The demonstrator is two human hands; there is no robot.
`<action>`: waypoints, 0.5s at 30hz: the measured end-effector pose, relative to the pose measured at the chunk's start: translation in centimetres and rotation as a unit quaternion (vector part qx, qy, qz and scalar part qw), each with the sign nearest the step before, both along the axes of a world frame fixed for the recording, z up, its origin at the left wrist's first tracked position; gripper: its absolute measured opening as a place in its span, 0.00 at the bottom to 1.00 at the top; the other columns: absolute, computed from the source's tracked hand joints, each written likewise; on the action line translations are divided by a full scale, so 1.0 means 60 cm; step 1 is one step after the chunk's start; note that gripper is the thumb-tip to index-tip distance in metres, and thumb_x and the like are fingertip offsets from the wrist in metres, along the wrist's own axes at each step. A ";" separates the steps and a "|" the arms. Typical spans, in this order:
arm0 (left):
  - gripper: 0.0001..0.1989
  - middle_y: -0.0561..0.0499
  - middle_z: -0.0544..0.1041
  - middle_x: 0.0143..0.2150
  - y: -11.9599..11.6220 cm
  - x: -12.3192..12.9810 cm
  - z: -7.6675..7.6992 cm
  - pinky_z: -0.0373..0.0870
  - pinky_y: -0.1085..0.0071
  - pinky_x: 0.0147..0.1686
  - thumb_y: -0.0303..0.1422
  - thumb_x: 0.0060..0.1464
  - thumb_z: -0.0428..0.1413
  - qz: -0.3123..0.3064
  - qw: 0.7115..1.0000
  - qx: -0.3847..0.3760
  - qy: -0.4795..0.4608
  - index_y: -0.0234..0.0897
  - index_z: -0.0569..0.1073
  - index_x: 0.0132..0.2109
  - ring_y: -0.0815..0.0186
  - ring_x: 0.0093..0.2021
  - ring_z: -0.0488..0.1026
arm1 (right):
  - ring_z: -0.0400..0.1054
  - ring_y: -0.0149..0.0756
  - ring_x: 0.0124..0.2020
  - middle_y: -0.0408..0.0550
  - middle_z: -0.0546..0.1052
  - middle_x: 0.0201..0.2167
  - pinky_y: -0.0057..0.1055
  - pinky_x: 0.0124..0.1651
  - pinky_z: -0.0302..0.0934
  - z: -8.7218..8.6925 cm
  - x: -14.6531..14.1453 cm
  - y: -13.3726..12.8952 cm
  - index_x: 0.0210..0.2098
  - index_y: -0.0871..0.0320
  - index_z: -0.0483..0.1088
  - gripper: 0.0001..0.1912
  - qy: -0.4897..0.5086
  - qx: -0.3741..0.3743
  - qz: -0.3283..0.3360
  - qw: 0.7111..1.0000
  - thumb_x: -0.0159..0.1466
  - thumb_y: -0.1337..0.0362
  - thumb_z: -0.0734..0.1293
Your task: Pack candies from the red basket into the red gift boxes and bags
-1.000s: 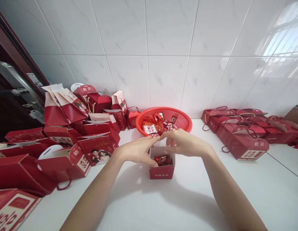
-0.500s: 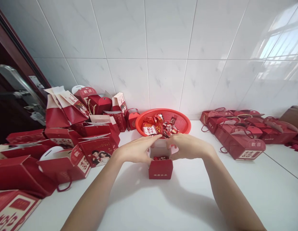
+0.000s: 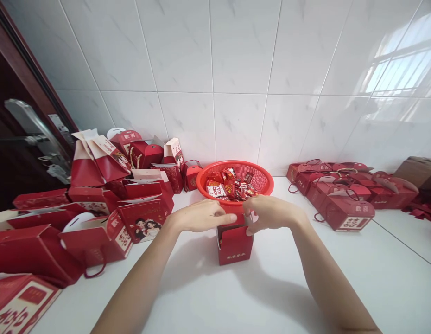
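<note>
A small red gift box point(image 3: 235, 247) stands on the white table between my hands, gold characters along its front. Its front panel now rises over the opening, so the inside is mostly hidden. My left hand point(image 3: 201, 217) is at the box's upper left edge, thumb reaching across the top, its other fingers partly hidden behind. On the upper right, my right hand point(image 3: 269, 214) pinches the panel between thumb and fingers. Just behind the box sits a red plastic basket point(image 3: 267, 181) with several wrapped candies point(image 3: 232, 185) in it.
Many red gift boxes point(image 3: 142, 220), some with their tops open, crowd the left side. Closed red boxes with cord handles point(image 3: 351, 211) are grouped at the right, near a brown box point(image 3: 417, 171). A tiled wall point(image 3: 239, 125) borders the back; a door handle point(image 3: 31, 123) is at far left.
The front panel of the box has been raised, covering the candies seen inside before. The box has turned slightly. My left thumb has moved up over the top. The view has shifted a little.
</note>
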State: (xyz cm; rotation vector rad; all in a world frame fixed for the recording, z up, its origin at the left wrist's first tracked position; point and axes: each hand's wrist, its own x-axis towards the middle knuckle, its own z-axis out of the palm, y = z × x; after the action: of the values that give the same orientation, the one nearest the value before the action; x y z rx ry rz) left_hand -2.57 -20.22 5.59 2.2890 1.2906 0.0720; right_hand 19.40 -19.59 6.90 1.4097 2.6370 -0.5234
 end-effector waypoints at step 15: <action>0.11 0.53 0.71 0.31 -0.004 0.046 -0.033 0.59 0.69 0.26 0.43 0.50 0.58 0.007 0.996 -0.003 -0.094 0.40 0.70 0.34 0.62 0.32 0.69 | 0.71 0.39 0.34 0.46 0.76 0.36 0.27 0.25 0.53 -0.020 -0.014 0.012 0.50 0.54 0.63 0.24 0.072 -0.032 0.041 0.996 0.56 0.62 0.71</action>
State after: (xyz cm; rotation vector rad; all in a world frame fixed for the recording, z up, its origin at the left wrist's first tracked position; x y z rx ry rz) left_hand 0.20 -20.45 3.59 2.2083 1.2078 0.2801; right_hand 18.54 -18.89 5.70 1.2859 2.7474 -0.7170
